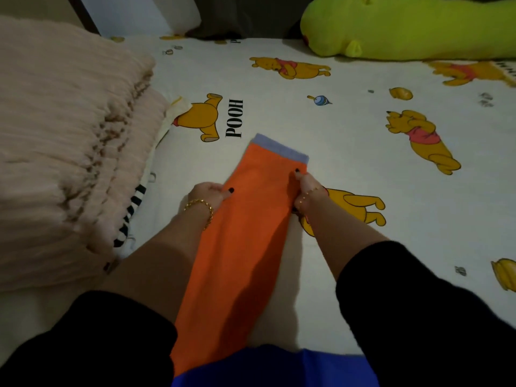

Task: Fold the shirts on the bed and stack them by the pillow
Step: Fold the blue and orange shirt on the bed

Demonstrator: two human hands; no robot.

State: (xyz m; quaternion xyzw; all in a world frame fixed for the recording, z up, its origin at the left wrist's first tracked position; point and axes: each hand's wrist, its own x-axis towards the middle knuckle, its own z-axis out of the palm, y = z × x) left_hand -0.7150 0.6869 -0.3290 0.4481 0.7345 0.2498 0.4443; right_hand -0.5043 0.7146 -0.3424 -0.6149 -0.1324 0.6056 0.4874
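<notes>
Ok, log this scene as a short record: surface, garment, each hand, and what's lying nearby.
surface: bed sheet, cartoon bear print
garment: orange shirt, folded into a long strip, lilac band at far end
left hand: pinches shirt's left edge
right hand: pinches shirt's right edge
nearby: pink fluffy blanket at left; green plush toy at far right

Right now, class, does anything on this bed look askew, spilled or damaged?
Nothing spilled or damaged. The long orange shirt with the pale blue band lies folded narrow, slanting across the cartoon-bear bed sheet, its edges pinched by the left hand and right hand. The ruffled pink blanket lies bunched at the left.
</notes>
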